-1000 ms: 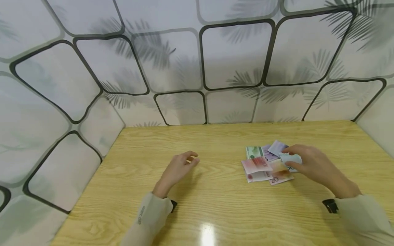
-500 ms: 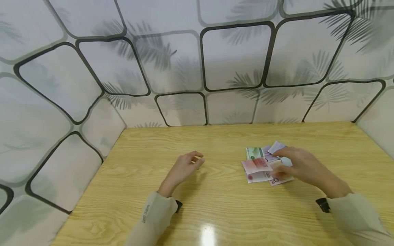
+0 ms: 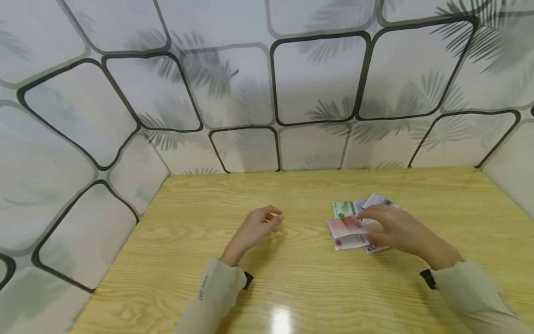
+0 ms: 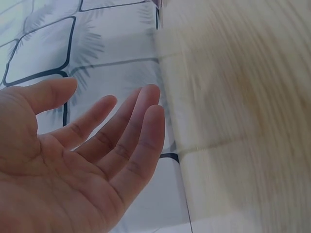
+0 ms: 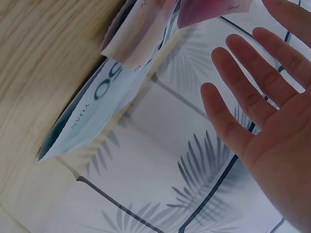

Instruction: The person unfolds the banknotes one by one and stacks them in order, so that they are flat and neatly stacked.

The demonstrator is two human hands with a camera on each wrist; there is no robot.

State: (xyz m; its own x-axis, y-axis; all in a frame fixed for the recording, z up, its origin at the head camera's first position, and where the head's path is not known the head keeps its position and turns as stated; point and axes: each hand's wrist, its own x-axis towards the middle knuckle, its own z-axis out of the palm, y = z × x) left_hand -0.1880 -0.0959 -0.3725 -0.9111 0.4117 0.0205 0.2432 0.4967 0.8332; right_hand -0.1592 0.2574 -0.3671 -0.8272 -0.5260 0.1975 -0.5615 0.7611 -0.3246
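Several folded banknotes lie in an overlapping cluster on the right of the table in the head view: a red note [image 3: 345,226], a green note [image 3: 344,208], a purple note [image 3: 374,200] and a brownish note marked 20 [image 3: 375,248]. My right hand [image 3: 400,229] hovers over the cluster's right side, fingers loosely spread with nothing held, and hides part of it. A blue-green 50 yuan note [image 5: 95,107] shows beside that hand in the right wrist view. Left of the notes, my left hand [image 3: 255,227] hangs above the wood, relaxed and holding nothing.
The wooden table [image 3: 292,278] meets a white wall [image 3: 317,83] with dark outlines and leaf prints along its back. More patterned wall [image 3: 54,195] runs along the left side. A light glare falls near the front edge.
My right hand has drifted left across the notes, from the blue-green one toward the red one. My left hand has moved slightly right. The notes appear to stay in place.
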